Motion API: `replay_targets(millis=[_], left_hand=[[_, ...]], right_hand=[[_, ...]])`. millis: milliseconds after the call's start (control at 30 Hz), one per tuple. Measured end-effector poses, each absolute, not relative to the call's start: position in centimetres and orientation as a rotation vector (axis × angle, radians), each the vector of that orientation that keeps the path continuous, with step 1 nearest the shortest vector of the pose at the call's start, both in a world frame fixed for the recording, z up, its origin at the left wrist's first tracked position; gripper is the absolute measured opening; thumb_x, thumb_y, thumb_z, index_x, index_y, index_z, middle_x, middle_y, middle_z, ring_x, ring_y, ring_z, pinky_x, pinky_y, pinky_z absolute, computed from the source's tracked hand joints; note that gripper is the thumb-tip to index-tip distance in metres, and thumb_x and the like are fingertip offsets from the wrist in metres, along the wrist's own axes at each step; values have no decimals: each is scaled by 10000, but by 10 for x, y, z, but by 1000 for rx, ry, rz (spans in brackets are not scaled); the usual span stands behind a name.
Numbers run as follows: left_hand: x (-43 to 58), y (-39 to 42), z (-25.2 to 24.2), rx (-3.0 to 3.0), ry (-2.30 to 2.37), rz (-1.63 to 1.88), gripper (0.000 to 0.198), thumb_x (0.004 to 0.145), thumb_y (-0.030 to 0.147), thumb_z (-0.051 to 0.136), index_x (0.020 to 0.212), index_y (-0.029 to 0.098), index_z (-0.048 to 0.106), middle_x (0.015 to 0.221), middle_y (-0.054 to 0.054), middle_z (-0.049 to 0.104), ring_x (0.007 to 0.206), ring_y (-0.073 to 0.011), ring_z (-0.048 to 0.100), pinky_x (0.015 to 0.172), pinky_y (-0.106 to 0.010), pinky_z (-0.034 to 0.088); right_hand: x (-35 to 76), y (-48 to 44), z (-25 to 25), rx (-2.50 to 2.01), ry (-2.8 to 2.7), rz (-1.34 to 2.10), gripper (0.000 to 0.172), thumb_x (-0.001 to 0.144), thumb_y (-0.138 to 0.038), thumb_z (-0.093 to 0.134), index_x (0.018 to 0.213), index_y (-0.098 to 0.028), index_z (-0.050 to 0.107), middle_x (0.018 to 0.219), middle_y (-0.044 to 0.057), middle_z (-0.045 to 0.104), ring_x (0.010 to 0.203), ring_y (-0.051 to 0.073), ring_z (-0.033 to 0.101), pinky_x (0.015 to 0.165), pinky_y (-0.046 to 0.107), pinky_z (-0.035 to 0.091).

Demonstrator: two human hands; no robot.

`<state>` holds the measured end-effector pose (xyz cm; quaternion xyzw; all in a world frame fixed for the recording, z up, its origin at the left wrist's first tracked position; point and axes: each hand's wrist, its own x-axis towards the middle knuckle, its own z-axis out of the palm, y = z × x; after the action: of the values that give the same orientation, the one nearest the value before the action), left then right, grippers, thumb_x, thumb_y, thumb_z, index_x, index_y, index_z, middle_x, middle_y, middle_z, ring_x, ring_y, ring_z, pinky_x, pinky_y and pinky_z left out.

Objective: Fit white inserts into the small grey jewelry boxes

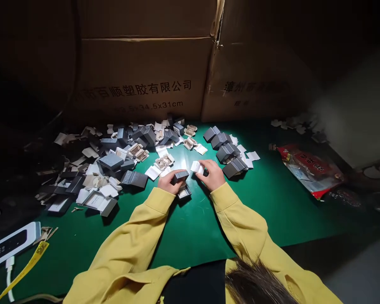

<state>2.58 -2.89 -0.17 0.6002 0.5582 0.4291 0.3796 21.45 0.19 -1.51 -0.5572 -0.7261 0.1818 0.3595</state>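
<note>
Cartons [139,71] with printed characters stand along the far edge of the green table [196,230]. Between that edge and the near one, the left hand [166,184] is curled round an opened dark box [184,193], its flap raised. Just beside it, the right hand [213,175] has thumb and fingers closed on a small white insert [197,167]. Toward the left edge lies a heap of dark boxes [111,161] and white inserts; a shorter row of dark boxes [227,152] sits right of centre. A red-ended plastic bag [313,171] lies toward the right edge, and a white device [31,232] with a cable [9,278] occupies the near left corner.
</note>
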Motion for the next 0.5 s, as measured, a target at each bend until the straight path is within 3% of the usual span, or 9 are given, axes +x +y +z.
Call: replay_targets(millis=[133,233,367,500], left_hand=[[23,-26,4,1561,1776,1058,321,768,310,633,1060,191,695,919,-48,725,810,-183,660,828,-313,518],[19,-21,3,1495,1847,1057,461,779,313,622,1225,197,604,940,-44,719,808,-173,665,821,-304,521],[3,-13,-7,1526,1544,1053,719,717,308,683,1384,206,433,1171,-87,652,958,-195,651,909,-328,491],[-16,-10,-15,1606,1312,970,654,720,365,666,1323,170,505,1166,-105,633,926,-188,639,866,-322,498]], right_hand=[[211,3,-16,-1394,-1814,503,357,672,-248,649,1023,-182,657,1018,85,664,920,237,573,834,390,495],[207,2,-17,-1395,-1703,579,370,660,-273,633,1016,-175,656,986,82,653,820,204,574,764,360,506],[203,2,-15,-1421,-1528,694,387,653,-319,610,1007,-165,641,912,63,622,668,146,523,627,300,486],[199,2,-14,-1404,-1435,785,401,649,-351,604,1006,-168,623,927,62,624,651,128,495,567,263,449]])
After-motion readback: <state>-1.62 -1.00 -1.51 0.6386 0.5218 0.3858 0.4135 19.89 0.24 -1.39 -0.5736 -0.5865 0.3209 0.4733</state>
